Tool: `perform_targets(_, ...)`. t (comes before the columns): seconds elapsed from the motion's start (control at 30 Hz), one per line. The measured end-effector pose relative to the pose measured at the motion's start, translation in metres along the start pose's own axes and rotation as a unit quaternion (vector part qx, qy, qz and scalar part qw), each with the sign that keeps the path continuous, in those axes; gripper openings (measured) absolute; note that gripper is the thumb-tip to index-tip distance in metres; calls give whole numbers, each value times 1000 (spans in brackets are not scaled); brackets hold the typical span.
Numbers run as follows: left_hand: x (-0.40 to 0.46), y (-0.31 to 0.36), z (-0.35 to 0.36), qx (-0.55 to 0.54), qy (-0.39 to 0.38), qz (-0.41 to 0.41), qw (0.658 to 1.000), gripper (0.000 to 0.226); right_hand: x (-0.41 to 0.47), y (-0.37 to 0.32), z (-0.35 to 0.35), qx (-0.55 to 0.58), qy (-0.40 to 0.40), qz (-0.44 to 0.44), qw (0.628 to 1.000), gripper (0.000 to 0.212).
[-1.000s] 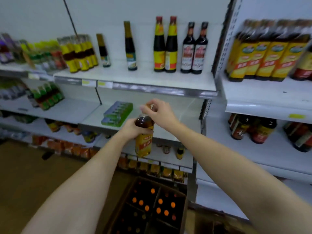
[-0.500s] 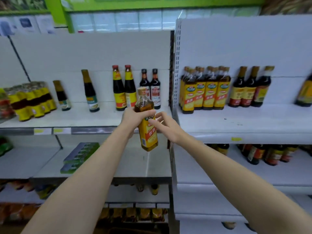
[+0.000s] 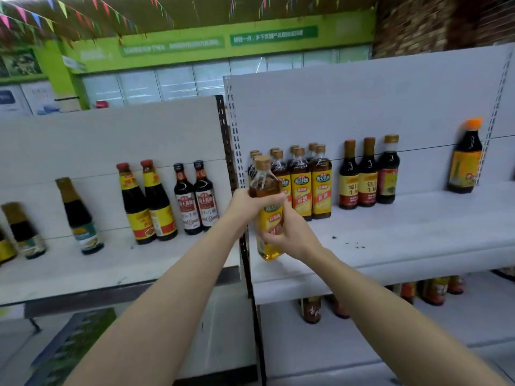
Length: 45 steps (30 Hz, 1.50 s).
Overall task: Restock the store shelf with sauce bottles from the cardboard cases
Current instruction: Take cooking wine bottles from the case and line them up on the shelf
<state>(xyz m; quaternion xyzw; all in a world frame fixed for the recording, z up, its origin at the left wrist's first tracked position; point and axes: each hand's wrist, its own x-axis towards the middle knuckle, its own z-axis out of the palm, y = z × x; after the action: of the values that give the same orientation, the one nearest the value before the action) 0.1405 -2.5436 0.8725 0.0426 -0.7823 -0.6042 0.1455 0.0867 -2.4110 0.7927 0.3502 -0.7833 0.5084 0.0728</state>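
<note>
Both hands (image 3: 252, 203) (image 3: 289, 235) grip upright bottle (image 3: 269, 215); matching row (image 3: 309, 182) stands just behind-right on shelf (image 3: 404, 240)

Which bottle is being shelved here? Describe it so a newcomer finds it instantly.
Start at the right white shelf bay and go to its left front edge. The amber yellow-labelled bottle there is off the shelf, gripped by the left hand and right hand; matching bottles stand behind.

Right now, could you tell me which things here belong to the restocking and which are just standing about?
In the job:
- yellow-label bottle, gripped by left hand and right hand
- matching bottles on the right shelf

Standing about:
- red-capped bottles
- orange-capped bottle
- three dark bottles
</note>
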Motion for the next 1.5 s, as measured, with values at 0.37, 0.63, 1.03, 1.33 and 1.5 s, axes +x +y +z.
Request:
perform_targets(0.37,72,-46,78,-21,2,22,1000,53,29,81,-34,-90,98,72,988,60)
perform_targets(0.63,87,-100,48,115,254,27,960,32,66,96,-31,-177,85,142,970,81)
perform_targets(1.03,102,-160,50,192,207,-50,958,35,74,125,4,-165,19,165,972,35)
perform_targets(1.33,104,-167,50,201,202,-36,958,37,74,131,8,-165,30,154,974,31)
perform_targets(1.5,103,-168,49,219,215,-33,951,32,68,127,7,-157,52,136,977,20)
